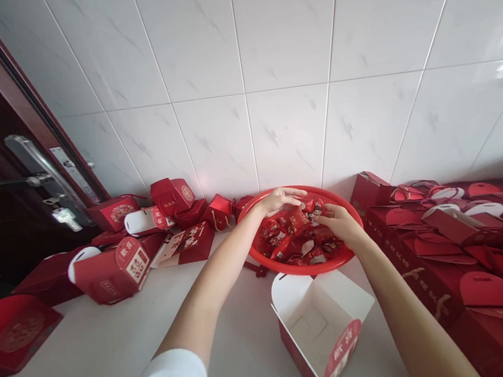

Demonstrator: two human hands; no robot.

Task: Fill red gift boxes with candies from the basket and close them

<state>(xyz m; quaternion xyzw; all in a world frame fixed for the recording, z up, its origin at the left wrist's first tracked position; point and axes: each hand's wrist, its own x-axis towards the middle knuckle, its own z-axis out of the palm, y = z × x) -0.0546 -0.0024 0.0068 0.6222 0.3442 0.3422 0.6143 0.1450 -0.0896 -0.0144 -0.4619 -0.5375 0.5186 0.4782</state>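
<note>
Evidently for easy reach, the red basket (357,247) sits on the table (241,330) near the tiled wall (291,141), its wide mouth letting both hands in over the wrapped packets (281,249). The left hand (275,201) has its fingers loosely stretched over the rim and contents, pinching nothing visible. The right hand (342,224) curls in from the other side, thumb and fingers at a printed packet (315,211); whether they grip it or only touch it, I cannot tell. Just in front of the basket, between the forearms, the open box (299,354) stands upright with flaps spread, which leaves its white inside accessible from above. Packed closely at the right, red boxes (427,271) take up little room, while other boxes (110,273) lie more loosely at the left.
</note>
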